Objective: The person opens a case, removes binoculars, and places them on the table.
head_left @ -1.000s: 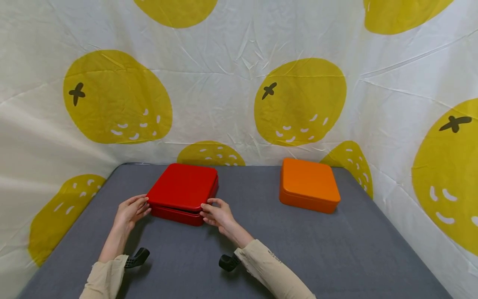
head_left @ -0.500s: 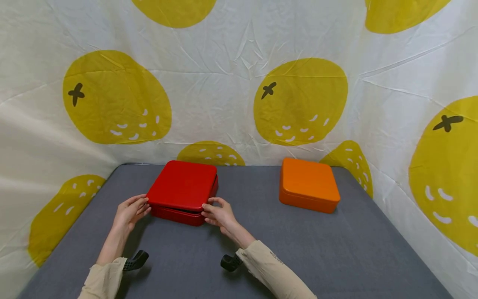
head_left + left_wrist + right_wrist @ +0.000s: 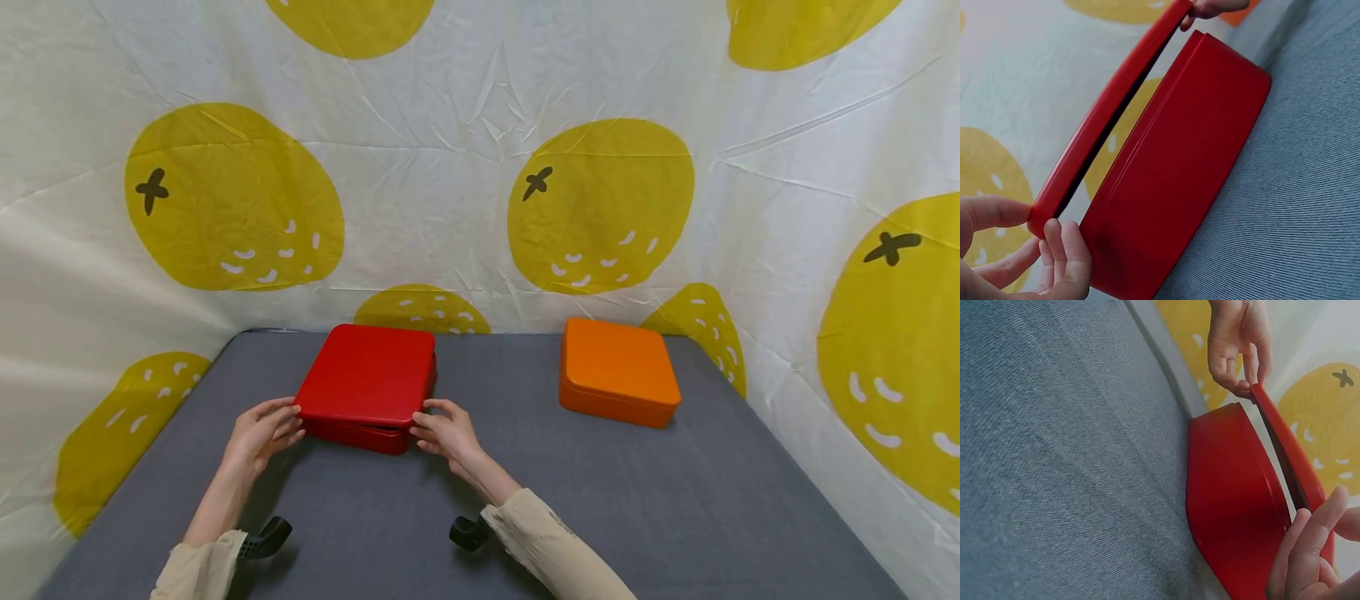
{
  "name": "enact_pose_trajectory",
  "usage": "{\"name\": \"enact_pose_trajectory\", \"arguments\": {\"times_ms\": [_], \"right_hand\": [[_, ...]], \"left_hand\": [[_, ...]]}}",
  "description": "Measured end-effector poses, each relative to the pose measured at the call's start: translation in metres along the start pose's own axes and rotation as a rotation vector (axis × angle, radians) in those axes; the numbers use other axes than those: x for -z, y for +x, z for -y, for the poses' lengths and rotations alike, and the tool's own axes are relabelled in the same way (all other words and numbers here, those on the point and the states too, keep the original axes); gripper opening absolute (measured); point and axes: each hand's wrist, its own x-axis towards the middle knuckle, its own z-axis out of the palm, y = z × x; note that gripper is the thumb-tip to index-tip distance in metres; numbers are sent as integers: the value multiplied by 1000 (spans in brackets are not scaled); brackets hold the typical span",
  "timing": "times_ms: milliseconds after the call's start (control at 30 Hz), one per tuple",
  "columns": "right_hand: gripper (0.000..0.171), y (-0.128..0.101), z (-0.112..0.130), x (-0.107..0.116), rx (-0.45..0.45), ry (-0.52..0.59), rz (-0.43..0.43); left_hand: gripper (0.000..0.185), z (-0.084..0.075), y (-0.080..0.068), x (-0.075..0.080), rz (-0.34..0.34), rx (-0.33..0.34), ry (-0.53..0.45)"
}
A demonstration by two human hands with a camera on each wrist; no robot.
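Observation:
A red box stands on the table at left centre in the head view. Its lid (image 3: 367,375) is raised off the box base (image 3: 1172,156), and the wrist views show a gap between them. My left hand (image 3: 258,432) pinches the lid's near left corner between thumb and fingers. At the near right corner, my right hand (image 3: 453,435) pinches the lid the same way. The lid hides the inside of the base in the head view. Other fingertips of both hands lie close to the base's top edge; contact with it is unclear.
An orange box (image 3: 618,367) with its lid on stands at the back right of the grey cloth-covered table (image 3: 615,517). A white curtain (image 3: 427,192) printed with yellow fruit hangs behind and at both sides. A black curved piece (image 3: 471,533) sticks out by the right sleeve.
The lid has risen slightly, and its near edge now covers more of the base in the head view. Both hands have shifted a little with it. The orange box stays put.

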Motion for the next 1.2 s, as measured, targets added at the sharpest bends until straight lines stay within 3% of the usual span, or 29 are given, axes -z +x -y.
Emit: {"name": "enact_pose_trajectory", "arguments": {"times_ms": [167,367,533,733,1067,1200], "right_hand": [[38,-2,-3,3,30,-27,-8],[39,-6,-1,7,48,-47,-18],[40,-10,3,13,66,-57,-10],[41,-16,4,23,73,-70,20],[41,-29,10,44,76,-92,60],[41,-34,12,51,83,-115,67]], "left_hand": [[14,1,-2,0,14,11,46],[55,1,-7,-4,42,0,135],[67,1,-12,-8,66,3,173],[61,2,-18,-11,95,10,191],[21,5,-28,-17,215,11,131],[17,6,-30,-22,249,4,122]]}}
